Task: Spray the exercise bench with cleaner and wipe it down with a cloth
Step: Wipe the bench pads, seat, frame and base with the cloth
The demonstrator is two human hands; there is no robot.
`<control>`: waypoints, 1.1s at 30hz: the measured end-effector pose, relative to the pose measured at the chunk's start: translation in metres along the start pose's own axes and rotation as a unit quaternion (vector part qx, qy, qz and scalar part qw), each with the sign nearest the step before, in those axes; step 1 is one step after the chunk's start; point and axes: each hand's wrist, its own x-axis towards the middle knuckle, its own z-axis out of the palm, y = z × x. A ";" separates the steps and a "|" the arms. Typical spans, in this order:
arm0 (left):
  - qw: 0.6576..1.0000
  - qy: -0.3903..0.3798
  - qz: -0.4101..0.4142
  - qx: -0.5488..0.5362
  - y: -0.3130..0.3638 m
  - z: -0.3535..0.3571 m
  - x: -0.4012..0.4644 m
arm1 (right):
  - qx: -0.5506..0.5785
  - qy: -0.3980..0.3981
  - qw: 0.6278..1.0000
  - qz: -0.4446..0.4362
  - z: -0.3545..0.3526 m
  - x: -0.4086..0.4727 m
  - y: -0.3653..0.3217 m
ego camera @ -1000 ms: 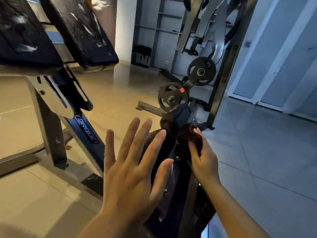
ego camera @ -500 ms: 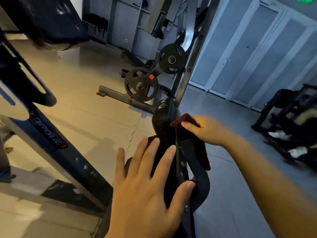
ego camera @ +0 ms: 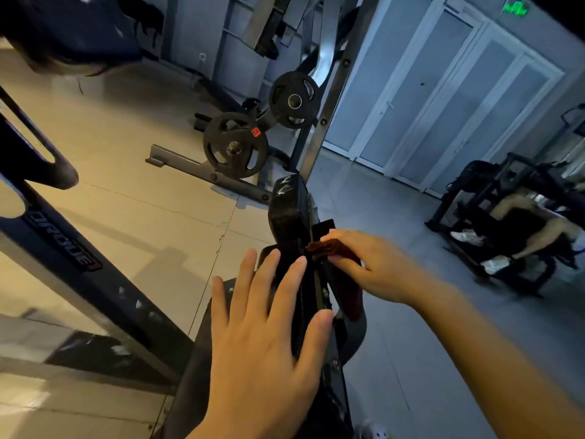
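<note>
— What is seen of the room?

— A dim gym is shown, with a tiled floor lit warm on the left and grey on the right. Pale double doors are set in the far wall, and a green sign glows above them. Two weight plates are hung on a steel rack in the middle distance. A dark slanted frame with lettering is seen at the left, and another machine stands at the far right, blurred.

— Where is the bench found?

— The bench is seen nearly edge-on in the lower middle, its black pad running away from the camera toward the rack. White streaks are visible on its far end.

— How is the left hand placed?

— The left hand is laid flat on the pad's near part, fingers straight and spread, nothing gripped.

— And the right?

— The right hand is brought in from the right side of the bench. A dark red cloth is pinched between its fingers and thumb and is pressed against the bench's right edge; part of the cloth hangs below the hand.
</note>
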 end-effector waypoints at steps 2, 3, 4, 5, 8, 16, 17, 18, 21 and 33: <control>1.000 0.000 0.002 0.002 0.001 0.000 0.000 | -0.005 -0.013 1.000 0.016 -0.004 0.011 0.001; 1.000 0.001 0.000 0.001 0.002 0.001 0.001 | -0.009 -0.021 0.999 0.030 -0.006 0.018 0.003; 1.000 0.002 -0.001 -0.001 0.003 0.001 0.001 | -0.013 -0.028 0.998 0.048 -0.008 0.025 0.007; 1.000 0.002 -0.003 -0.002 0.003 0.002 0.001 | -0.019 -0.035 0.997 0.066 -0.010 0.032 0.010; 1.000 0.006 -0.012 -0.021 0.004 0.002 0.002 | -0.038 -0.058 0.993 0.096 -0.009 0.047 0.013; 0.999 0.012 -0.024 -0.044 0.004 0.001 0.001 | 0.059 -0.020 0.997 0.050 -0.002 0.006 0.007; 0.999 0.012 -0.023 -0.043 0.004 0.001 0.000 | 0.113 -0.004 0.991 0.066 -0.001 -0.003 0.008; 0.999 0.012 -0.020 -0.042 0.004 0.000 0.000 | 0.189 0.028 0.978 0.089 0.000 -0.011 0.009; 0.999 0.012 -0.005 -0.040 0.003 0.000 0.000 | 0.452 0.176 0.853 0.191 0.007 -0.030 0.015; 0.991 0.060 0.044 0.108 0.014 -0.001 -0.002 | 0.460 0.275 0.813 0.227 0.038 -0.019 0.024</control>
